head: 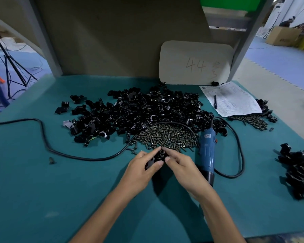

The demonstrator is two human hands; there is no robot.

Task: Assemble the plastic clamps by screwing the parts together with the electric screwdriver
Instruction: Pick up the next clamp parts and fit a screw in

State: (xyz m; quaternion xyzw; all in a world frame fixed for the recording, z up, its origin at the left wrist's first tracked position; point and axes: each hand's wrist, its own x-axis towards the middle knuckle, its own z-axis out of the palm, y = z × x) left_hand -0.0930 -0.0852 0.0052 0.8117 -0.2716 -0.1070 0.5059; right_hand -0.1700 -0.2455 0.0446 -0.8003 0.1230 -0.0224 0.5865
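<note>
A black plastic clamp (158, 157) is held just above the green table, in front of the screw pile. My left hand (144, 168) grips its left side with thumb and fingers, and my right hand (180, 163) pinches its right side. A round hole in the clamp faces up between my fingertips. A heap of dark screws (167, 135) lies right behind my hands. The blue electric screwdriver (207, 153) lies on the table to the right of my right hand, untouched. A big pile of loose black clamp parts (139, 109) spreads across the middle of the table.
The screwdriver's black cable (47, 148) loops across the table's left and round the tool's right. A stack of black clamps (300, 174) sits at the right edge. Paper with a pen (232, 100), more screws (253, 121) and a cardboard sign (195, 63) lie at the back right.
</note>
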